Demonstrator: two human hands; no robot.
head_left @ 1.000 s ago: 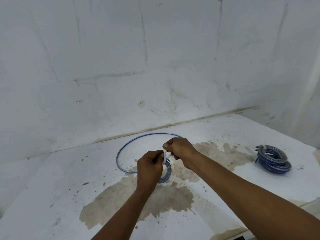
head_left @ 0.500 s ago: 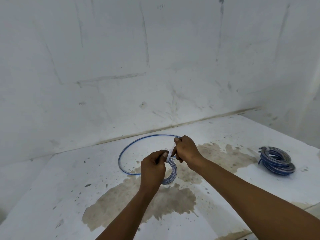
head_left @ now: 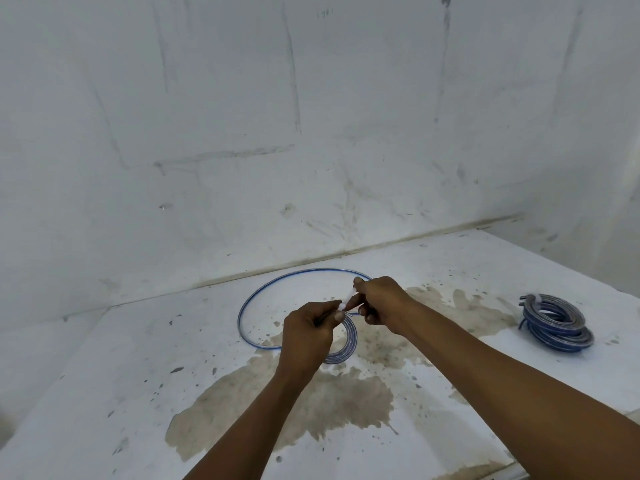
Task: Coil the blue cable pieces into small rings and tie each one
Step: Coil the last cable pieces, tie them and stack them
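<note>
My left hand grips a small coiled ring of blue cable, which hangs below its fingers just above the table. A long loose loop of the same blue cable trails from the ring across the table toward the wall. My right hand pinches a short white tie at the top of the ring, right beside my left thumb. The part of the ring under my left hand is hidden.
A pile of finished blue cable rings lies on the table at the right. The white table has large brown stains in the middle and meets a white wall at the back.
The white tie has tilted from upright to slanting toward the right hand, which has shifted slightly up and right. The left hand keeps its hold on the ring.
</note>
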